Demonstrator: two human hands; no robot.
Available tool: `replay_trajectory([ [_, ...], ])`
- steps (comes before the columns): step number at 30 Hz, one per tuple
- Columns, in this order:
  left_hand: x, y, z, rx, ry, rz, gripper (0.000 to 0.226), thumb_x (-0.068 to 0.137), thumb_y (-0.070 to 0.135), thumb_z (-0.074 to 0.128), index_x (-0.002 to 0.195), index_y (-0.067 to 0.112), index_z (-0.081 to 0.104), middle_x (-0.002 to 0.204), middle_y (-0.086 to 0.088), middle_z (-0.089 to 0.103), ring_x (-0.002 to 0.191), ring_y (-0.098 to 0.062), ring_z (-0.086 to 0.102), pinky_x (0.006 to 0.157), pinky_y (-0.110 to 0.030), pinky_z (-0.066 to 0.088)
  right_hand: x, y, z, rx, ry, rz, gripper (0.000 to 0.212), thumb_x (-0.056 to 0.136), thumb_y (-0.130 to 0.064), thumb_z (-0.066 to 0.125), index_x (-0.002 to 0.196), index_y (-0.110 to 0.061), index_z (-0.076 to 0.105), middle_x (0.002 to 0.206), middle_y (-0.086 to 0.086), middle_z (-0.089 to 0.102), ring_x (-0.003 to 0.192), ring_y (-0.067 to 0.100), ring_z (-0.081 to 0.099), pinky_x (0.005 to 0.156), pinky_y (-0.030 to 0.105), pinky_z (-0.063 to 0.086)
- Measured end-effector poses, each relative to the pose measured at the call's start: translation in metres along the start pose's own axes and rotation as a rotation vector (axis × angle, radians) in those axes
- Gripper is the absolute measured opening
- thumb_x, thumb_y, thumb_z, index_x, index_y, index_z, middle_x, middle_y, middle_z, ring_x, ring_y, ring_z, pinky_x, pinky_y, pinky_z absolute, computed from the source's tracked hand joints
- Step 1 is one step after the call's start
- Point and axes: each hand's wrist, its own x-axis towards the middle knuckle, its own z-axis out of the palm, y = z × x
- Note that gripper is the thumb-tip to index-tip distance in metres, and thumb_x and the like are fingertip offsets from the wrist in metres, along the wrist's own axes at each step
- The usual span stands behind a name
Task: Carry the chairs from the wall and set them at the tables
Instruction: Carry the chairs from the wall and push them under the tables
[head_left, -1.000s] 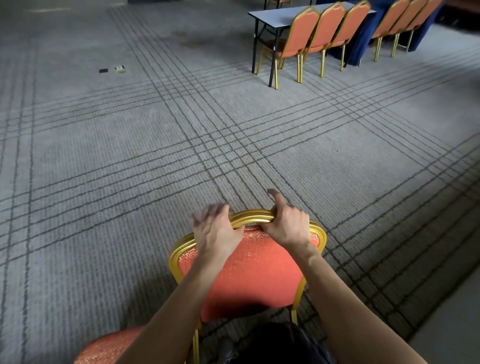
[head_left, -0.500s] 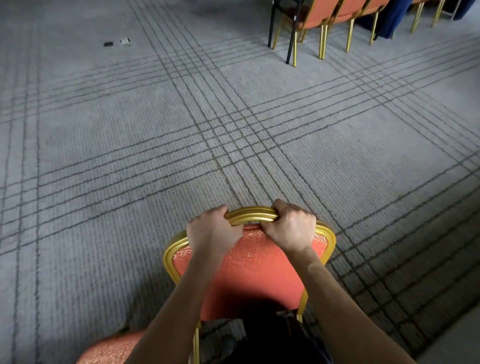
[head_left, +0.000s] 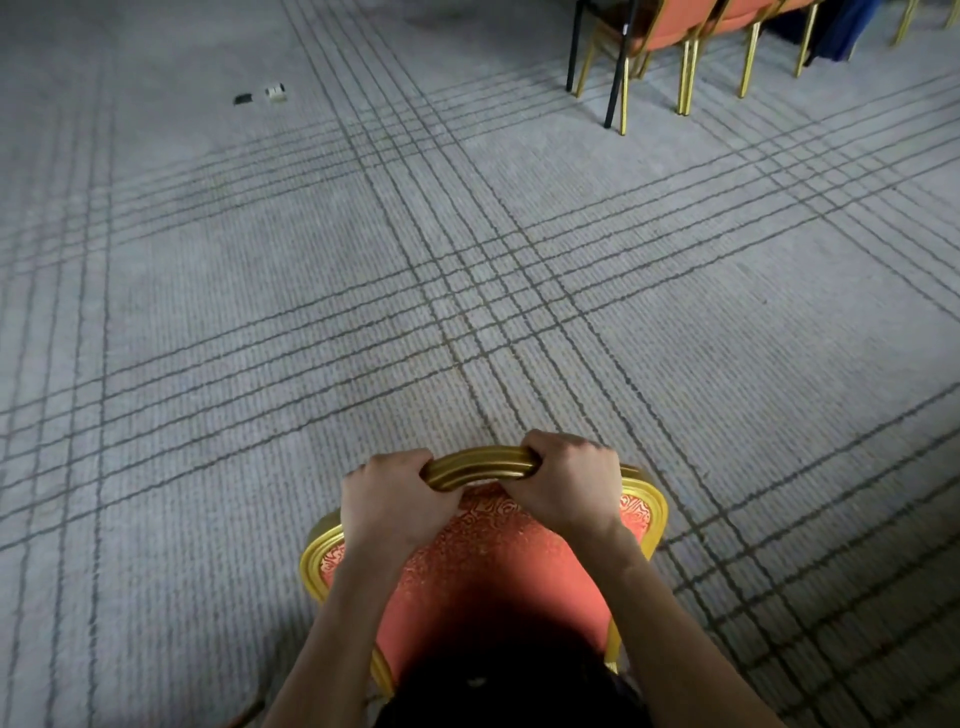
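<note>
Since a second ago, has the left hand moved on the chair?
Yes. The left hand has dropped onto the chair's gold top rail and grips it; earlier its fingers spread above that rail.

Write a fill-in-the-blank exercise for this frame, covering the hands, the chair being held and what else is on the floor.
1. The left hand and the right hand both grip the chair by the ____ rail of its back.
2. That rail's colour is ____.
3. The other chairs stand at the upper ____ of the view.
4. A black item and a white one lie on the grey, line-patterned ____.

Missing words: top; gold; right; carpet.
</note>
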Motion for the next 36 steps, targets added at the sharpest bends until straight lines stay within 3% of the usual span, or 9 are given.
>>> replay_trajectory([
  [5, 0.047, 0.012, -0.02, 0.04, 0.118, 0.072, 0.045, 0.073, 0.054, 0.072, 0.056, 0.021, 0.047, 0.054, 0.007, 0.052, 0.061, -0.024, 0.061, 0.06, -0.03, 0.038, 0.054, -0.004, -0.007, 0.02, 0.12, -0.035, 0.042, 0.066, -0.057, 0.059, 0.055, -0.018, 0.051, 0.05, -0.003, 0.053, 0.045, 0.021, 0.055, 0.048, 0.023, 0.027],
  [12, 0.142, -0.001, -0.028, -0.018, 0.268, 0.171, 0.048, 0.062, 0.04, 0.076, 0.053, 0.029, 0.031, 0.046, 0.013, 0.034, 0.045, -0.012, 0.038, 0.051, -0.02, 0.023, 0.15, -0.015, 0.024, 0.069, 0.157, -0.079, 0.038, 0.064, -0.053, 0.063, 0.055, -0.024, 0.039, 0.047, -0.003, 0.051, 0.041, 0.019, 0.051, 0.049, 0.022, 0.023],
  [16, 0.235, -0.007, -0.043, -0.049, 0.357, 0.233, 0.045, 0.062, 0.042, 0.076, 0.053, 0.025, 0.035, 0.046, 0.012, 0.035, 0.043, -0.018, 0.048, 0.053, -0.025, 0.032, 0.237, -0.026, 0.045, 0.036, 0.168, -0.056, 0.039, 0.064, -0.057, 0.058, 0.056, -0.02, 0.054, 0.05, -0.002, 0.057, 0.046, 0.023, 0.057, 0.047, 0.025, 0.036],
  [22, 0.372, -0.009, -0.085, -0.131, 0.43, 0.306, 0.041, 0.06, 0.05, 0.069, 0.052, 0.022, 0.039, 0.048, 0.002, 0.053, 0.046, -0.023, 0.056, 0.05, -0.03, 0.048, 0.371, -0.052, 0.06, -0.053, 0.222, -0.048, 0.041, 0.064, -0.061, 0.055, 0.058, -0.021, 0.057, 0.053, -0.001, 0.061, 0.053, 0.028, 0.062, 0.05, 0.029, 0.042],
  [32, 0.558, 0.021, -0.102, -0.093, 0.45, 0.38, 0.047, 0.065, 0.048, 0.074, 0.053, 0.017, 0.042, 0.047, 0.001, 0.051, 0.045, -0.024, 0.054, 0.048, -0.029, 0.045, 0.541, -0.03, 0.095, -0.052, 0.243, -0.009, 0.038, 0.064, -0.057, 0.058, 0.06, -0.019, 0.061, 0.052, -0.001, 0.06, 0.05, 0.027, 0.061, 0.05, 0.029, 0.043],
  [36, 0.64, 0.044, -0.099, -0.07, 0.448, 0.365, 0.043, 0.066, 0.05, 0.073, 0.055, 0.015, 0.051, 0.05, 0.001, 0.055, 0.05, -0.026, 0.058, 0.052, -0.03, 0.046, 0.627, 0.0, 0.119, -0.001, 0.208, -0.021, 0.042, 0.065, -0.06, 0.059, 0.062, -0.018, 0.061, 0.053, 0.0, 0.061, 0.053, 0.028, 0.062, 0.051, 0.031, 0.045],
])
